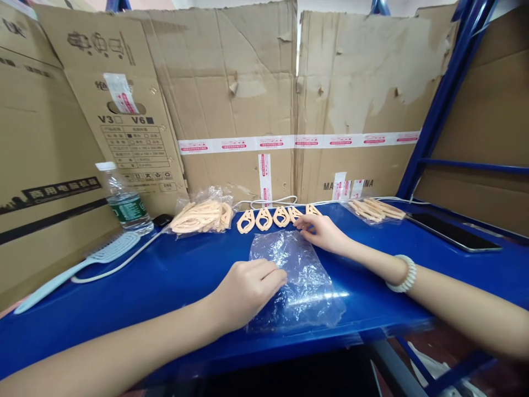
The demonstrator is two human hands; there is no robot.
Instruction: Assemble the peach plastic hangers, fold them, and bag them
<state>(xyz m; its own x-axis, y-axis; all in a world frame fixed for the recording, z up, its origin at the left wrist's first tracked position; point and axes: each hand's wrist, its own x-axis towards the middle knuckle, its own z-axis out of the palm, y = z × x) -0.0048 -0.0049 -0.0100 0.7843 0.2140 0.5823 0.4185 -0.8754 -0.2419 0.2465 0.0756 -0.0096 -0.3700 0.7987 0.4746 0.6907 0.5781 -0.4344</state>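
A clear plastic bag (308, 281) lies flat and wrinkled on the blue table in front of me. My left hand (252, 286) is closed over the bag's left side, its fingers curled and the fingertips partly hidden. Beyond the bag, several beige folded hangers (263, 220) stand in a row. My right hand (324, 231) reaches over the bag's far edge. Its thumb and fingers are slightly apart, beside the lower part of a hanger (294, 213), which they partly cover. Another hanger (313, 210) stands just behind that hand.
A bag of beige hangers (200, 216) lies at the back left, another hanger pile (376, 209) at the back right. A phone (454, 231) lies at right. A water bottle (126, 201), hairbrush (82, 267) and white cable (119, 267) occupy the left. Cardboard walls (239, 99) enclose the back.
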